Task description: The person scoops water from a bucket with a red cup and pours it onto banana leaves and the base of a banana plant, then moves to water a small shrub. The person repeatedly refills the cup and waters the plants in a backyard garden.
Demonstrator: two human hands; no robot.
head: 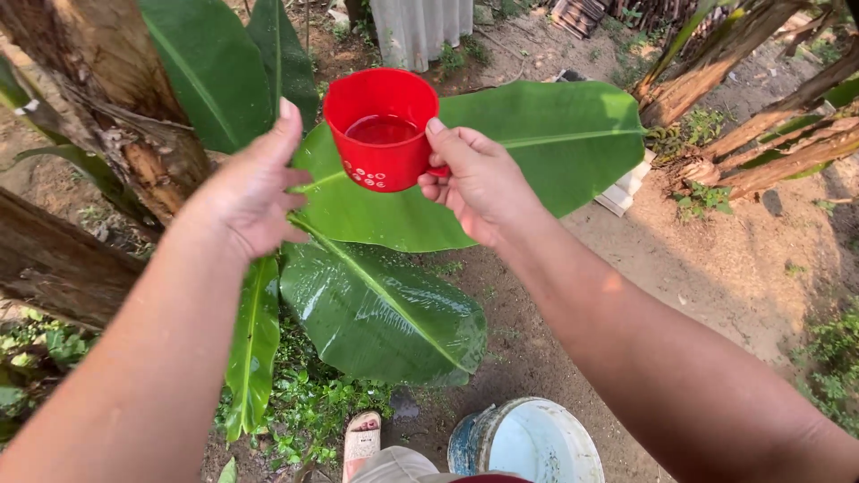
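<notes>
A: Right hand [479,183] up high, wrapped tight around the handle of a red cup [380,130]. Thumb on the rim.

B: Anything inside?

A: Water, most of the way up. Cup held level, right over a big green banana leaf [546,143].

B: And the left hand [255,192]?

A: Open and flat, fingers together, holding nothing. Back of it to the camera. Pressed against the left edge of that same big leaf, just beside the cup but not touching it.

B: More leaves?

A: Yes. Another leaf [380,313] lower down, shiny and wet. A thin long leaf [250,344] hanging on the left. Two more dark leaves [215,67] sticking up behind the left hand.

B: What else around?

A: Brown banana trunk [98,98] on the left, rough and peeling. More trunks [752,98] leaning at the top right. Bare dirt ground [707,268] underneath. A white bucket [532,438] at the bottom, near a foot in a sandal [362,443]. Small green weeds [309,407] by the foot.
</notes>
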